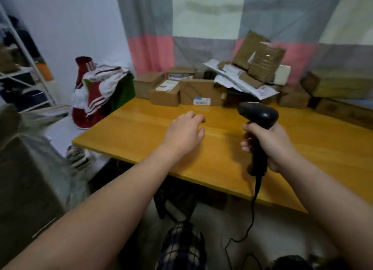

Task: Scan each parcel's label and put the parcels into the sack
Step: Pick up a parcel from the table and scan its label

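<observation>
**A:** Where is the sack?

**B:** Far left, I judge: a bulky, blurred shape wrapped in pale plastic point(30, 148), standing off the end of the counter point(141, 146). It sits low, so things can be dropped in. I can't make out its mouth.

**A:** And the striped bundle?

**B:** That red, white and green cloth bundle point(96, 91) sits by the far left corner and seems no part of the job.

**A:** The left hand?

**B:** The left hand point(185, 130) hovers over bare wood, fingers loosely bent and holding nothing. It reaches toward the parcels point(196, 87), likely to fetch one.

**A:** Where are they?

**B:** Heaped along the far edge against the curtain. They are brown boxes and pale mailers. One box shows a blue-and-white label point(201, 101) on its near face, handy to read.

**A:** And the scanner?

**B:** The black scanner point(258, 114) stands upright in the right hand point(272, 146), fingers wrapped round its handle and head aimed at the pile. Its cable point(253, 209) hangs to the floor.
</observation>
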Motion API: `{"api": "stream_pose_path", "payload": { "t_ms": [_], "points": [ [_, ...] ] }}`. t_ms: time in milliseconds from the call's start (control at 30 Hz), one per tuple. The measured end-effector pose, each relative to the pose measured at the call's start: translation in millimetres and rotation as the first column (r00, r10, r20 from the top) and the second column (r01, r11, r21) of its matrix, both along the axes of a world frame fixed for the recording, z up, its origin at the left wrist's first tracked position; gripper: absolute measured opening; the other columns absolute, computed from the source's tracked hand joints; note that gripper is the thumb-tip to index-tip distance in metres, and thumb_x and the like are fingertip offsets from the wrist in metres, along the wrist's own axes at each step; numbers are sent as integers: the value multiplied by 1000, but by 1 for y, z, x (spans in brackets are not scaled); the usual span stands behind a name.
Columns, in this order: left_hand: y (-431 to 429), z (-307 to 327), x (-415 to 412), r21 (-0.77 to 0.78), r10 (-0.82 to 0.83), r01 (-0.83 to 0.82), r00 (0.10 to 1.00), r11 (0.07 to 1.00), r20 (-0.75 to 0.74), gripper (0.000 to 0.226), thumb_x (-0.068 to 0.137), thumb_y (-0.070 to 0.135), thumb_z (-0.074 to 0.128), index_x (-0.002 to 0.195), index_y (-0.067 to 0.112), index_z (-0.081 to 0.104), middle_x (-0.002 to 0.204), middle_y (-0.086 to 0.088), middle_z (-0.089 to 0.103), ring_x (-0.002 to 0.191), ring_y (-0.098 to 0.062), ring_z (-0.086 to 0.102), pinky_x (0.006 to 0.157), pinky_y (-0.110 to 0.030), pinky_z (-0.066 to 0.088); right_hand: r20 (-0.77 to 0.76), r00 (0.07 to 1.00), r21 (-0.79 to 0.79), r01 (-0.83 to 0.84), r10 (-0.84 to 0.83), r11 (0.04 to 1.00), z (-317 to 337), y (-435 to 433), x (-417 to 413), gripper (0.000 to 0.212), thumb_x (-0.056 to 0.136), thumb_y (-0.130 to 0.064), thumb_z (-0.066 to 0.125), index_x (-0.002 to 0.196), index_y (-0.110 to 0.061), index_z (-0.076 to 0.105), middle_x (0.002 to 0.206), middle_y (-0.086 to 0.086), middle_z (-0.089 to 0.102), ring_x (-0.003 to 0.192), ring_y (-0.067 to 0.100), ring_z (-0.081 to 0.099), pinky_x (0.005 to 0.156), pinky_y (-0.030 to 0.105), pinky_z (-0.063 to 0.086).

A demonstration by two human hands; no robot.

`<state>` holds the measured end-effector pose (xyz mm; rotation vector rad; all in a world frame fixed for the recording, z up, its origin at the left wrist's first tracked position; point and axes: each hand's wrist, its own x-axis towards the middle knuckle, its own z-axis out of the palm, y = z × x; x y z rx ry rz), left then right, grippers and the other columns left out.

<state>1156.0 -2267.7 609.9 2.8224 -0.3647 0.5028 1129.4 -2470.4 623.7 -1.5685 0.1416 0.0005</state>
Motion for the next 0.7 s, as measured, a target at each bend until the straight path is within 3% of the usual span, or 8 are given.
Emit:
{"api": "stream_pose_path", "payload": {
  "t_ms": [167,267,300,367,467,567,633,700],
  "points": [
    [-67,5,75,88,-115,112,993,990,36,55,91,33,60,140,19,40,132,-8,43,118,-28,46,88,-38,43,26,991,27,130,-131,991,13,-59,37,9,87,-16,65,91,-9,61,76,12,59,55,18,61,51,26,56],
    [-98,8,130,179,-86,73,994,981,66,77,85,45,65,147,22,25,143,-11,31,124,-31,39,95,-41,41,112,972,-26,209,-205,978,26,-87,78,13,85,-15,67,95,-8,64,76,10,62,56,16,61,51,26,55],
    [-108,9,148,148,-54,47,998,988,45,82,85,52,63,148,23,21,147,-11,26,128,-32,35,98,-43,40,157,960,-68,244,-231,967,30,-95,95,12,84,-15,69,94,-9,65,77,9,62,60,16,62,53,27,54],
    [-124,11,183,-91,22,-30,996,995,-81,89,84,63,56,151,23,13,152,-11,16,135,-34,25,103,-45,35,234,939,-179,295,-250,939,41,-105,132,9,80,-16,72,82,-12,64,74,7,61,67,18,61,60,33,52],
    [-137,21,232,-445,93,-213,957,870,-276,99,80,70,54,152,25,3,157,-14,0,141,-39,11,108,-51,26,314,927,-246,289,-206,925,56,-109,184,12,76,-14,75,76,-9,64,70,4,63,66,15,61,61,28,46],
    [-131,44,282,-499,227,-350,929,793,-292,109,73,74,58,152,29,-2,157,-17,-6,142,-42,9,109,-54,23,328,927,-202,256,-181,945,67,-108,235,38,72,-21,79,106,-9,66,106,10,66,94,19,66,81,34,54],
    [-120,58,315,-551,283,-444,891,707,-355,117,69,74,64,151,30,-6,157,-19,-5,142,-43,9,109,-58,23,342,919,-237,285,-194,929,72,-108,266,55,71,-26,79,119,-10,59,130,11,54,115,25,56,98,45,47],
    [-111,64,339,-621,238,-501,856,603,-459,125,69,66,71,151,24,-13,157,-21,5,141,-43,15,110,-59,24,418,881,-308,365,-219,879,76,-111,290,60,73,-24,78,125,-13,51,145,6,38,132,28,40,111,48,34]
  ]
}}
